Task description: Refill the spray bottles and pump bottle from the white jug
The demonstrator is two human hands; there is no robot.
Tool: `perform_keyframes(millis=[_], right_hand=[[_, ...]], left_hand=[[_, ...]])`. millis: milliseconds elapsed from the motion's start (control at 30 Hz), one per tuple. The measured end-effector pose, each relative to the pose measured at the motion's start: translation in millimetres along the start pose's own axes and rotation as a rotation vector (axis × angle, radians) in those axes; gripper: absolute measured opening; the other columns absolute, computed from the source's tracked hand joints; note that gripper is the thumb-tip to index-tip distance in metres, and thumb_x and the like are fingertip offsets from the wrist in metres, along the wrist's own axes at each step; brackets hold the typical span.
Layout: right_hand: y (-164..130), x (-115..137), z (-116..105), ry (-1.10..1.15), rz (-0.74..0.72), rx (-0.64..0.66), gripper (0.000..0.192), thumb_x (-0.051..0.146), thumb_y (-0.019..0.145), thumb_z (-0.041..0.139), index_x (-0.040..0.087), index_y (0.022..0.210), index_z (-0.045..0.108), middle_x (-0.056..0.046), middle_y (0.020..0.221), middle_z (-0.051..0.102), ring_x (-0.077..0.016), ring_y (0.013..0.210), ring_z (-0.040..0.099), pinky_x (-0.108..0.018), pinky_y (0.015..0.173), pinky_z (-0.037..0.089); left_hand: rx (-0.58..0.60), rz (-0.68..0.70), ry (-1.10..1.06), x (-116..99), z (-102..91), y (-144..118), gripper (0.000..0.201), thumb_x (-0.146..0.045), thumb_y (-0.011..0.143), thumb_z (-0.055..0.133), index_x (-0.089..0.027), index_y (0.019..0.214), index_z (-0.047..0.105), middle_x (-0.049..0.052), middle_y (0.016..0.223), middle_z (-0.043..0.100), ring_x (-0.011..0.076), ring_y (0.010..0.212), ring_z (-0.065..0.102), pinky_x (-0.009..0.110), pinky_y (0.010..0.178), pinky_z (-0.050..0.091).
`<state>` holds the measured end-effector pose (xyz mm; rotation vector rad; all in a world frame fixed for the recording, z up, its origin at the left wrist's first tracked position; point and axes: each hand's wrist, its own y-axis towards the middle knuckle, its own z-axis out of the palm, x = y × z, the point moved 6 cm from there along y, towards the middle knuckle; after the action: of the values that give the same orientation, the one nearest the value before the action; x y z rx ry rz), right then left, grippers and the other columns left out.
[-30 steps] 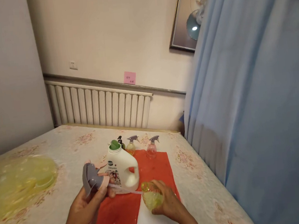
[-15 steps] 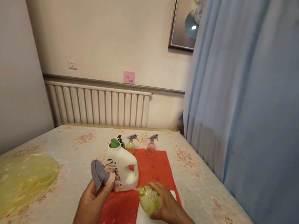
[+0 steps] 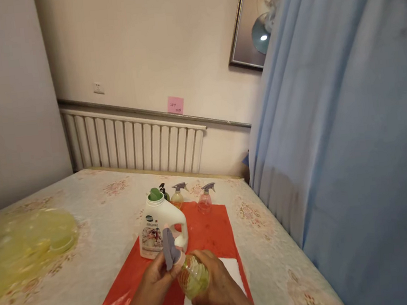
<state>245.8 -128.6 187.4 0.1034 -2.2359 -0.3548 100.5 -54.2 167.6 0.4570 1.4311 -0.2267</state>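
Right hand clasped rounded yellow-green plastic bottle; left hand gripped grey plastic trigger-head.
Bottle seemed light, squeezable; mid-body suited gripping.

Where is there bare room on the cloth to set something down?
Open floral cloth shows left, between the yellow plastic and white jug, and right, between the red sheet and blue curtain. Crowded: the middle, where the left hand and right hand hold a sprayer head and yellowish bottle near the jug; small bottles stand behind.
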Motion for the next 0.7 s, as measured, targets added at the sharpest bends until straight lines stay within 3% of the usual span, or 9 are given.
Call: perform_keyframes(millis=[100,333,533,700], right_hand=[[-1.2,3.7,-1.1,-0.01,-0.004,-0.01,0.056,0.012,0.053,0.078,0.019,0.107,0.065,-0.005,0.101,0.065,-0.0254,0.092,0.062,-0.034,0.083,0.05],[-1.9,2.3,-1.0,-0.025,0.001,-0.023,0.058,0.013,0.051,0.079,0.02,0.107,0.065,-0.004,0.101,0.064,-0.025,0.091,0.061,-0.034,0.082,0.048],[-1.4,2.5,2.6,0.001,0.013,-0.011,0.063,0.015,0.049,0.082,0.02,0.11,0.066,-0.003,0.1,0.065,-0.024,0.088,0.061,-0.033,0.079,0.048],[-3.8,-5.2,10.9,0.032,0.043,0.006,0.064,0.013,0.041,0.088,0.019,0.102,0.069,-0.002,0.095,0.065,-0.023,0.085,0.059,-0.031,0.077,0.048]], left_hand=[[0.081,0.036,0.053,0.3,1.7,0.1,0.042,-0.054,0.078,0.071,-0.022,0.105,0.071,0.004,0.101,0.075,0.0292,0.107,0.064,0.035,0.096,0.051],[0.071,0.051,0.167,3.2,-11.4,2.6,0.039,-0.047,0.083,0.069,-0.025,0.114,0.07,0.004,0.116,0.073,0.0311,0.12,0.059,0.037,0.105,0.045],[0.157,0.015,0.174,2.5,-7.7,-3.2,0.042,-0.047,0.087,0.066,-0.026,0.123,0.067,0.003,0.123,0.071,0.0304,0.123,0.058,0.037,0.108,0.043],[0.162,-0.015,0.224,2.7,-10.1,-4.1,0.047,-0.048,0.088,0.064,-0.027,0.131,0.063,0.003,0.131,0.067,0.031,0.131,0.053,0.042,0.114,0.037]])
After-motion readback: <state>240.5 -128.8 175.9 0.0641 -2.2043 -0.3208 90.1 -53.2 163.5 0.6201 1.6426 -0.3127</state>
